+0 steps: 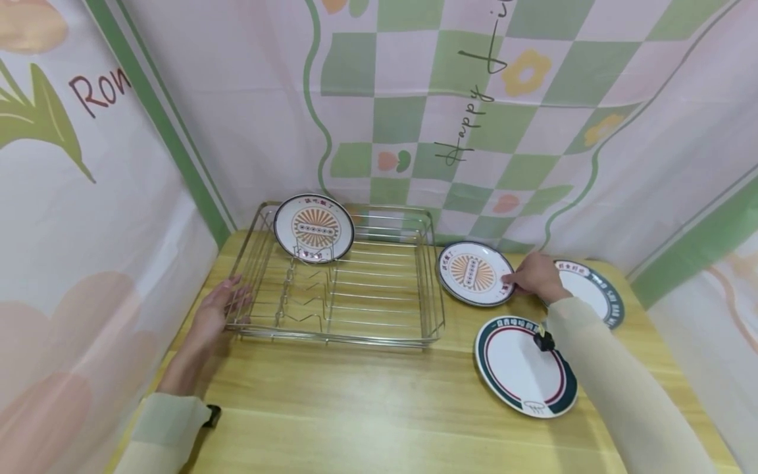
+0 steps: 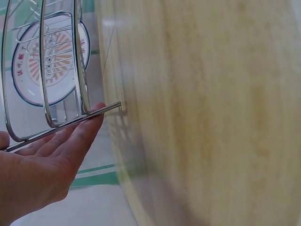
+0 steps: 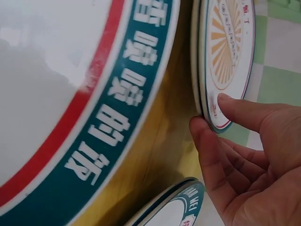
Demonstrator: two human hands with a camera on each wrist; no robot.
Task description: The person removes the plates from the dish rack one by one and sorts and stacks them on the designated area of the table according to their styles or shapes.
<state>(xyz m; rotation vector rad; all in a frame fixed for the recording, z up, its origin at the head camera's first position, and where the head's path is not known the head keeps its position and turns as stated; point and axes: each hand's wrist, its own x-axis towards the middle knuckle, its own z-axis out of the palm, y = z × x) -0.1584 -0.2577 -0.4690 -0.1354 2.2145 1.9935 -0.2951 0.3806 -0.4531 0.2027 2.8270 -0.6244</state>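
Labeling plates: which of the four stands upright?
The sunburst plate in the wire rack, at its back left. The other three lie flat on the table.

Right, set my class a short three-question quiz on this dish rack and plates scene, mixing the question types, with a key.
1. True or false: one sunburst plate stands upright in the wire dish rack.
2. How many plates lie flat on the wooden table?
3. Which does the right hand pinch? A) the teal-rimmed plate B) the flat sunburst plate C) the rack

Key
1. True.
2. Three: one sunburst, two teal-rimmed, the other partly hidden behind the right hand.
3. B, at its rim; the left hand rests with straight fingers against the rack's left end.
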